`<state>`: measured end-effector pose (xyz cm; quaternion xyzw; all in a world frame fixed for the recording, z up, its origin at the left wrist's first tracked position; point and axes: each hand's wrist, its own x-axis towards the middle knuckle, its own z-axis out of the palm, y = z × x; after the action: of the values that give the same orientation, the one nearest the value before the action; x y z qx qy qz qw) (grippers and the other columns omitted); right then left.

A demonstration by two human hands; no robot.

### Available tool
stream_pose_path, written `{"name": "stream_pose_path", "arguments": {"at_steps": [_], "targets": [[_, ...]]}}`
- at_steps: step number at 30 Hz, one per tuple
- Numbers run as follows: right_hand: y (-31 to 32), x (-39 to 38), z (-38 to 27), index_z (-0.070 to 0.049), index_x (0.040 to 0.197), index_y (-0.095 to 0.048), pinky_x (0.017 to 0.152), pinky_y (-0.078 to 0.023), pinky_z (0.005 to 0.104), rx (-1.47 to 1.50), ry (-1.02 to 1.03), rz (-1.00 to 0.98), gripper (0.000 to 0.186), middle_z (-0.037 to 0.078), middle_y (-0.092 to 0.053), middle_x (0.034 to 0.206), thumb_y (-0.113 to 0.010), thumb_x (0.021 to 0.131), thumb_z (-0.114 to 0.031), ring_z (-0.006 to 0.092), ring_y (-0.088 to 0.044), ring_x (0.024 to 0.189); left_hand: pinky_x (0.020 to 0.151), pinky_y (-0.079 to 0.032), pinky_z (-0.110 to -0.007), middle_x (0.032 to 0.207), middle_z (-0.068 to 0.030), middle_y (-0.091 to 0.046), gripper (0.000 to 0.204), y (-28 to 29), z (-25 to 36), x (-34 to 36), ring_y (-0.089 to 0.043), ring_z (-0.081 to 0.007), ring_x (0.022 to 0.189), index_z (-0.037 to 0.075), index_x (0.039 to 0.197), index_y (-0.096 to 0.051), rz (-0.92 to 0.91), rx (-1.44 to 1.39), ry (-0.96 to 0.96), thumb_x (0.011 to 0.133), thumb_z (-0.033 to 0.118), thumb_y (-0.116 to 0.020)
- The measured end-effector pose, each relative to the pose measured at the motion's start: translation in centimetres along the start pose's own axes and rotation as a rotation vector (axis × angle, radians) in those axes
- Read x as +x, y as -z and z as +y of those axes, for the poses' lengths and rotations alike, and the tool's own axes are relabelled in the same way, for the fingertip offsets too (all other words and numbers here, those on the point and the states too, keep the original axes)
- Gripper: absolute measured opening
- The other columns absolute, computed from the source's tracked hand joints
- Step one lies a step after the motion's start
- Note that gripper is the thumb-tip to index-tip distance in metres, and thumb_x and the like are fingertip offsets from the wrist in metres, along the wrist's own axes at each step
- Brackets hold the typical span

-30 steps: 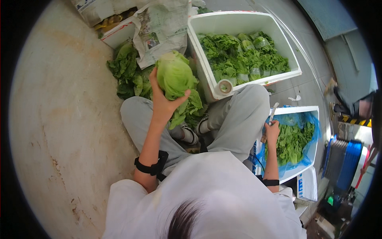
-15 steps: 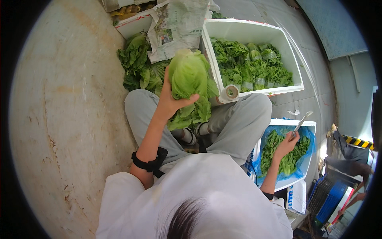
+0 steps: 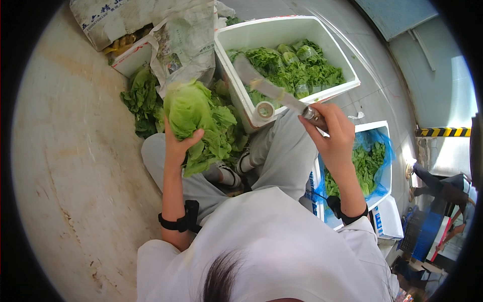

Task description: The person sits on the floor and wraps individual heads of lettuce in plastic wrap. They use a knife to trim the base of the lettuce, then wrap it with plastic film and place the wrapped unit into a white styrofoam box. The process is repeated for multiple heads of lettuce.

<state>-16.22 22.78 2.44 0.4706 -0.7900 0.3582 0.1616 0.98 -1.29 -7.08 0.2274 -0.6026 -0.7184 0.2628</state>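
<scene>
My left hand (image 3: 178, 146) is wrapped round a head of lettuce (image 3: 188, 110), held above my lap with its pale end up and away from me. Its loose outer leaves spread to the right. In my right hand (image 3: 334, 131) is a knife (image 3: 271, 89), gripped by the handle, its broad blade pointing to the upper left over the near edge of the large white foam box (image 3: 235, 83). Blade and lettuce are apart. A roll of tape (image 3: 264, 109) rests at that box's near corner. More leafy greens (image 3: 142, 100) lie beyond my left knee, partly hidden by the lettuce.
Bagged lettuces (image 3: 302, 65) lie inside the large foam box. At my right stands a smaller foam box (image 3: 386, 173) with a blue liner and greens. Printed paper sacking (image 3: 188, 45) covers part of the far pile. A pale wall (image 3: 65, 151) runs along my left; another person (image 3: 453, 194) is at far right.
My right hand has brought the knife from over the smaller box up and left, toward the lettuce. The view has shifted, and the lettuce appears farther left, still in my left hand.
</scene>
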Motion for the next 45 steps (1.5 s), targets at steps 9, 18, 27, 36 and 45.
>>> {"name": "stream_pose_path", "arguments": {"at_steps": [9,18,27,36,45], "targets": [[0.7,1.4,-1.5,-0.004,0.087,-0.061,0.048,-0.041,0.0294,-0.177,0.207,0.012,0.034,0.004,-0.055,0.073,-0.075,0.057,-0.01,0.0191,-0.053,0.06,0.089,-0.042,-0.033,0.117,-0.0104,-0.05,0.076,0.7,-0.6,0.3,-0.053,-0.0209,0.104,0.003,0.131,-0.032,0.059,-0.012,0.03,0.067,0.006,-0.074],[0.9,1.8,-2.0,-0.005,0.09,-0.062,0.047,-0.039,0.0274,-0.072,0.188,-0.039,0.028,0.003,-0.052,0.067,-0.073,0.066,-0.012,0.0166,-0.05,0.054,0.088,-0.043,-0.032,0.117,-0.011,-0.05,0.077,0.1,-0.5,0.3,-0.052,-0.0207,0.104,0.004,0.132,-0.031,0.079,-0.039,0.076,0.068,0.004,-0.074],[-0.5,1.1,-2.0,-0.004,0.087,-0.049,0.038,-0.026,0.0209,1.653,-1.026,-0.666,0.046,-0.002,-0.038,0.055,-0.032,0.096,-0.046,0.0077,-0.036,0.042,0.091,-0.041,-0.032,0.12,-0.0104,-0.048,0.081,-1.0,0.7,0.2,-0.05,-0.0196,0.108,0.005,0.135,-0.027,-0.043,0.01,-0.013,0.069,0.007,-0.074],[-2.6,1.2,-0.9,-0.002,0.082,-0.05,0.042,-0.026,0.0261,0.348,-0.375,-0.42,0.022,0.002,-0.041,0.052,-0.068,0.078,-0.014,0.0069,-0.034,0.046,0.094,-0.038,-0.031,0.121,-0.0119,-0.047,0.086,-1.4,1.6,-0.4,-0.048,-0.0204,0.111,0.003,0.134,-0.027,-0.105,0.237,-0.036,0.064,0.01,-0.078],[-4.9,2.4,-0.9,-0.005,0.069,-0.05,0.042,-0.033,0.0315,0.104,0.096,-0.418,0.042,0.007,-0.043,0.05,-0.071,0.071,-0.041,0.0248,-0.041,0.043,0.098,-0.034,-0.031,0.127,-0.0115,-0.044,0.098,-1.2,2.0,-2.5,-0.044,-0.0197,0.116,0.0,0.137,-0.024,-0.214,0.224,0.025,0.058,0.012,-0.081]]}}
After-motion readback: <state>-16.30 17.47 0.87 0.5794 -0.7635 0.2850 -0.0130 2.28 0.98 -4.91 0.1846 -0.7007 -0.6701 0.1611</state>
